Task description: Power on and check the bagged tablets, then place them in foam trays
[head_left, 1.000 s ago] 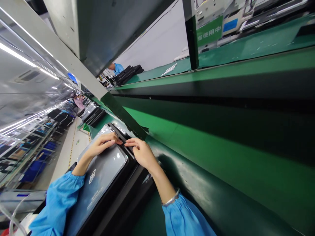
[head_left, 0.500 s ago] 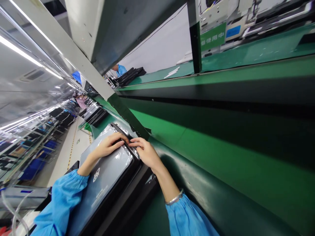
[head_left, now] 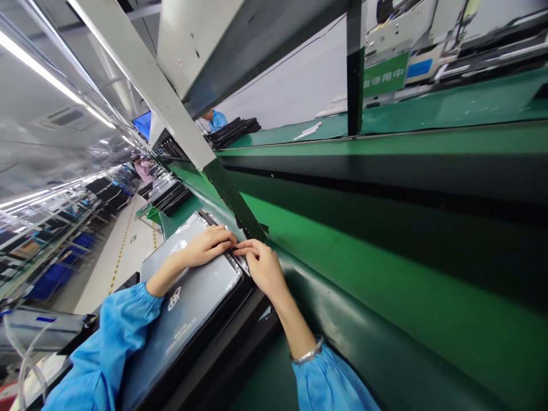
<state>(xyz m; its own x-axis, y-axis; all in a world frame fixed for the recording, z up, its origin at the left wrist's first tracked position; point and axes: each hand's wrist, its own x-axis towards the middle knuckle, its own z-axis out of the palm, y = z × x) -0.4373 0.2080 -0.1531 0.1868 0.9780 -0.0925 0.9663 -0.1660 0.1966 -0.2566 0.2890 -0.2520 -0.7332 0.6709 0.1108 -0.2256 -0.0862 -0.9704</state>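
Note:
A flat grey-blue panel like a laptop lid [head_left: 192, 297], with a white logo and shiny clear film, lies on top of a stack of dark panels [head_left: 222, 342]. My left hand [head_left: 209, 245] rests across its upper right part, fingers together and bent over the long edge. My right hand [head_left: 263, 265] comes in from the right with thumb and fingers pinched at that same edge. The fingertips of both hands meet there, and whatever lies between them is hidden or too small to make out.
Beside the stack runs a green bench edge [head_left: 342, 319]. A slanted metal post [head_left: 233, 197] rises just beyond my hands, under a grey overhead beam [head_left: 257, 45]. More stacked panels [head_left: 171, 194] sit farther along. A person in blue [head_left: 217, 120] is in the distance.
The view has shifted slightly, so the panel and both hands appear a little farther right. My left fingers have moved closer against my right fingertips at the panel's edge.

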